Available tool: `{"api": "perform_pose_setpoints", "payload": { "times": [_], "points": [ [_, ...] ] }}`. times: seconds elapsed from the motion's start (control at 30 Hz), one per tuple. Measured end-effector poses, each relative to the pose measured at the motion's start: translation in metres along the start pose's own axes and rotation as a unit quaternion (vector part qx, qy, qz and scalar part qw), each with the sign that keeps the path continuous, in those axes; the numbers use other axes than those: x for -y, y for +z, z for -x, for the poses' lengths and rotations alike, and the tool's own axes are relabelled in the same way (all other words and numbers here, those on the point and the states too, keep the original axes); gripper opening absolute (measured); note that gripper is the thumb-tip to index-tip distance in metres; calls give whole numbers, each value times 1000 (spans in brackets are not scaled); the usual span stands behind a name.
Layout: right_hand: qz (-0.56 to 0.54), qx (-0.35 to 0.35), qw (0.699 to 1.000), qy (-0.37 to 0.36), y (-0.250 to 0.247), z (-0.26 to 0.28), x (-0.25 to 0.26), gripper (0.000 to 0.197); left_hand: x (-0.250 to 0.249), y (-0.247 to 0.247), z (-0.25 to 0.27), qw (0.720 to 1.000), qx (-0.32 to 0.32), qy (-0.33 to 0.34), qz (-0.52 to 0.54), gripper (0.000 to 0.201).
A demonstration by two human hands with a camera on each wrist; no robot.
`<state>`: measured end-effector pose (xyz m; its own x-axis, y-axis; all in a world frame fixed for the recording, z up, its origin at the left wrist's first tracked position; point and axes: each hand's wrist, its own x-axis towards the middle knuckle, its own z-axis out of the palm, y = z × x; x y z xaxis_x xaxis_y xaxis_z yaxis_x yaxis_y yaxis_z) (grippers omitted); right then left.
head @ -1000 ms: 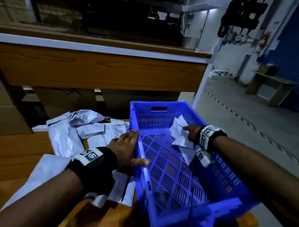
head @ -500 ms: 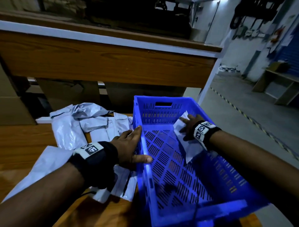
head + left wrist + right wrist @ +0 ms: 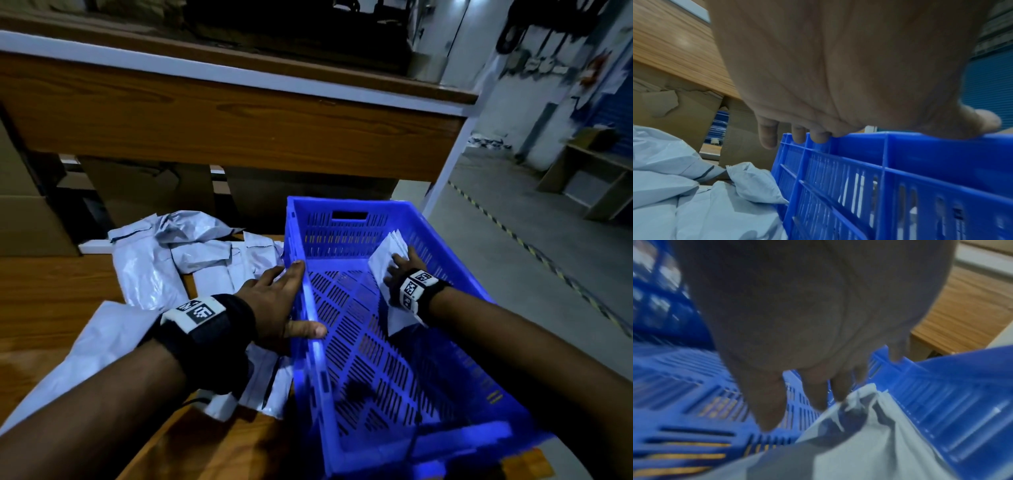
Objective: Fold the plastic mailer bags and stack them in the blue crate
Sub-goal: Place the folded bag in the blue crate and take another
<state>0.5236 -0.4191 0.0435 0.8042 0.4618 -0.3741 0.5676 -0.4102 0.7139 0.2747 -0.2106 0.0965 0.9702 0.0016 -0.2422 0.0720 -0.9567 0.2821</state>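
The blue crate (image 3: 342, 219) stands on the wooden table, right of a pile of unfolded grey mailer bags (image 3: 154, 267). My left hand (image 3: 277, 301) rests flat on the crate's left rim, fingers straight along it and thumb lying over the edge; the left wrist view shows the palm (image 3: 818, 81) on the rim (image 3: 920, 146). Inside the crate, my right hand (image 3: 404, 267) presses a folded mailer bag (image 3: 382, 257) with spread fingers against the right wall near the far corner. In the blurred right wrist view the fingers (image 3: 818, 386) lie over the bag (image 3: 869, 443).
More flat mailers (image 3: 102, 335) lie under my left forearm. A wooden shelf front (image 3: 239, 130) with cardboard boxes (image 3: 144, 192) below it runs behind the table. The crate overhangs the table's right side, with grey floor (image 3: 513, 257) beyond.
My right hand has carried the folded bag deeper toward the crate's far right corner and now presses it flat there. The left hand has stayed on the rim.
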Motion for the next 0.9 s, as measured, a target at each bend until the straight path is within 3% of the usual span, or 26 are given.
{"api": "perform_pose_setpoints", "payload": {
  "times": [0.13, 0.23, 0.33, 0.4, 0.63, 0.73, 0.9],
  "points": [
    [-133, -18, 991, 1, 12, 4, -13, 54, -3, -2, 4, 1000, -17, -11, -21, 127],
    [-126, -26, 992, -8, 11, 10, -17, 52, -3, 1, 9, 999, -38, -14, -14, 120],
    [-73, -76, 994, -13, -1, 23, -14, 55, -4, 3, 19, 999, -46, -6, -13, 110],
    [-63, -90, 994, -26, -23, 39, -17, 55, -5, 3, 27, 998, -45, 13, -37, 103],
    [-204, -101, 973, -47, -121, 146, -17, 59, 31, 4, 85, 994, -56, 53, -72, 95],
    [-256, -126, 955, -80, -153, 204, 11, 58, 65, 14, 125, 994, -57, 48, -76, 92],
    [-314, -193, 922, -119, -187, 290, 115, 55, 148, 57, 197, 995, -45, 40, -81, 96]
  ]
}}
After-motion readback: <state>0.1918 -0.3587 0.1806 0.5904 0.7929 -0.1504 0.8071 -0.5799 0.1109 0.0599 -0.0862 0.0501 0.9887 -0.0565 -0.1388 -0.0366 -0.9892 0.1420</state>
